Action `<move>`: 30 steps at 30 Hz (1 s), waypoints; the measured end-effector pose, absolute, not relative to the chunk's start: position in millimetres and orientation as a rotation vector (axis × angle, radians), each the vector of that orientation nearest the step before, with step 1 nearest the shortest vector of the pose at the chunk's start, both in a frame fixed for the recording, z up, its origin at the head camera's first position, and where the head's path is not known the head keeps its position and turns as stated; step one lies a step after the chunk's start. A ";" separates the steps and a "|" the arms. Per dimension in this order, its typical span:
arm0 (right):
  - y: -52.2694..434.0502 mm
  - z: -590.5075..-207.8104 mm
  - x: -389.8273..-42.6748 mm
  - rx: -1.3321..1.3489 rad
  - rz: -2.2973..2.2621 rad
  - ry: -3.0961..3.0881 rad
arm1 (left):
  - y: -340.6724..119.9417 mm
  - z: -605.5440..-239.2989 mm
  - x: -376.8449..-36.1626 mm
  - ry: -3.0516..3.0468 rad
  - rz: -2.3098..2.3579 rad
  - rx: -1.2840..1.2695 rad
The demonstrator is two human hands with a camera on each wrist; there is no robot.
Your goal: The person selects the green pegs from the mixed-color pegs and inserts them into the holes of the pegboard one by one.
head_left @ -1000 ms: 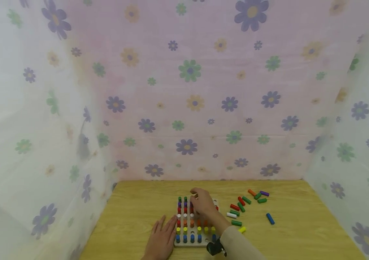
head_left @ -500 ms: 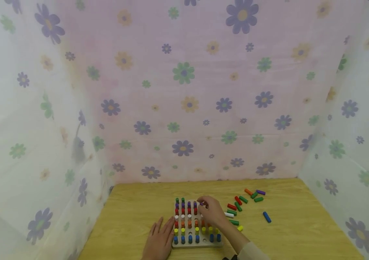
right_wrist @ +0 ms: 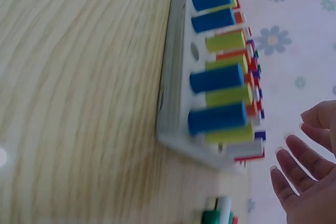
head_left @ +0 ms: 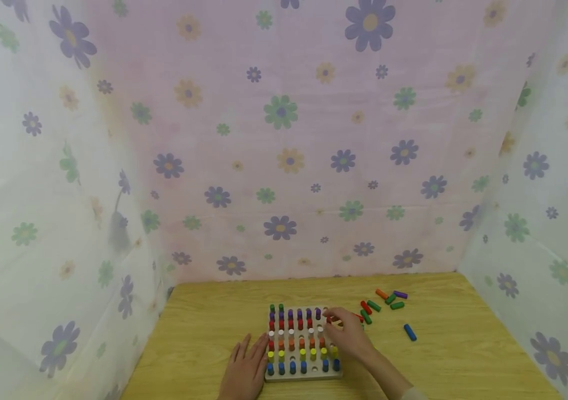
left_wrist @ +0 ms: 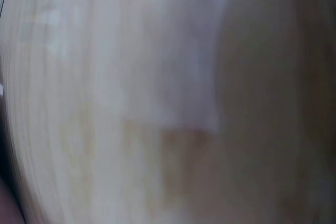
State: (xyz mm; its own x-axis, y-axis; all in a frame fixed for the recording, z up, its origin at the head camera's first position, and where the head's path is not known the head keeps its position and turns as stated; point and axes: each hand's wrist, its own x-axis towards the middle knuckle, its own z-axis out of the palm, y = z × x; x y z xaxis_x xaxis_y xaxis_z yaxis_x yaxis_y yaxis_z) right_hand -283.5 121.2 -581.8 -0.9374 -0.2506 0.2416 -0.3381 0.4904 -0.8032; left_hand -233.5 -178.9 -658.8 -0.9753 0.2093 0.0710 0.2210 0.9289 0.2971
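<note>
Now your left hand (head_left: 245,368) lies flat and open on the tabletop (head_left: 199,339), touching the pegboard (head_left: 302,376); your right hand (head_left: 351,335), fingers relaxed and empty, hovers over the board's right edge beside loose pegs (head_left: 370,305).

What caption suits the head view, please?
Left hand rests beside pegboard; right hand hovers near loose pegs.

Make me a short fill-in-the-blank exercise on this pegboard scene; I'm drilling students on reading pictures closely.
1. The left hand lies flat on the ___, touching the pegboard.
2. The front row of pegs is coloured ___.
3. The loose pegs lie to the board's ___ side.
4. The right hand holds ___.

Missing words: table; blue; right; nothing
</note>
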 end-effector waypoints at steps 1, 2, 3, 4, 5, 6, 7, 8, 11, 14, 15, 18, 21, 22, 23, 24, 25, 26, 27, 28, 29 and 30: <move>125.3 -583.4 -283.1 0.498 1.449 -2.632 | -178.6 -658.4 -233.4 -3.050 -0.477 -0.341; 129.5 -585.5 -283.0 0.481 1.433 -2.633 | -178.5 -657.9 -233.4 -3.052 -0.475 -0.342; 133.7 -587.4 -282.6 0.465 1.432 -2.631 | -178.4 -657.5 -233.4 -3.054 -0.476 -0.345; 138.0 -589.2 -282.1 0.448 1.430 -2.628 | -178.4 -657.0 -233.3 -3.055 -0.475 -0.347; 142.2 -591.2 -281.8 0.437 1.428 -2.624 | -178.6 -656.6 -233.5 -3.055 -0.471 -0.352; 146.3 -593.1 -281.3 0.427 1.430 -2.621 | -178.8 -656.2 -233.4 -3.055 -0.467 -0.356; 150.4 -595.1 -281.0 0.414 1.420 -2.625 | -179.0 -655.7 -233.3 -3.056 -0.460 -0.359; 154.4 -596.5 -280.4 0.399 1.420 -2.628 | -179.3 -655.4 -233.2 -3.055 -0.457 -0.363; 165.4 -599.7 -278.4 0.328 1.412 -2.661 | -179.9 -655.4 -233.3 -3.053 -0.444 -0.371; 175.0 -601.6 -275.8 0.262 1.414 -2.692 | -180.2 -656.1 -233.4 -3.039 -0.453 -0.380; 178.1 -602.0 -274.7 0.252 1.420 -2.698 | -180.2 -656.5 -233.3 -3.032 -0.455 -0.382; 187.0 -603.9 -272.5 0.244 1.440 -2.708 | -180.2 -655.6 -233.9 -3.024 -0.468 -0.383; 195.5 -607.1 -270.6 0.243 1.438 -2.737 | -180.0 -655.8 -234.4 -3.038 -0.473 -0.377; 198.0 -608.6 -270.1 0.238 1.438 -2.747 | -179.9 -655.8 -234.6 -3.048 -0.476 -0.373; 200.4 -610.1 -269.8 0.236 1.441 -2.754 | -179.8 -655.8 -234.7 -3.052 -0.477 -0.371; 202.4 -611.4 -269.6 0.231 1.440 -2.766 | -179.8 -656.2 -234.9 -3.057 -0.477 -0.370; 204.3 -612.7 -269.6 0.231 1.443 -2.776 | -179.7 -656.6 -235.1 -3.061 -0.476 -0.368; 205.9 -613.8 -269.8 0.234 1.449 -2.780 | -179.6 -656.7 -235.1 -3.062 -0.477 -0.367; 207.2 -614.5 -269.9 0.237 1.456 -2.786 | -179.5 -656.9 -235.1 -3.064 -0.480 -0.362; 208.5 -615.2 -270.3 0.241 1.470 -2.787 | -179.3 -656.8 -234.9 -3.063 -0.484 -0.360; 209.5 -615.7 -270.7 0.242 1.479 -2.795 | -179.2 -657.2 -234.9 -3.063 -0.485 -0.354; 210.4 -616.0 -271.0 0.239 1.487 -2.806 | -179.0 -657.8 -234.9 -3.064 -0.483 -0.349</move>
State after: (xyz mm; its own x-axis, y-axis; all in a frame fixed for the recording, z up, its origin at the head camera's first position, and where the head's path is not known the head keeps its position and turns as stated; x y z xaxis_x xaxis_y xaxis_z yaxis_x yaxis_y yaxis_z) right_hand -271.0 210.4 -616.0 -0.9878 -0.1522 0.0325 -0.1124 0.5530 -0.8255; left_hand -234.9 -179.0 -657.8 -0.9748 0.2162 0.0541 0.2224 0.9272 0.3015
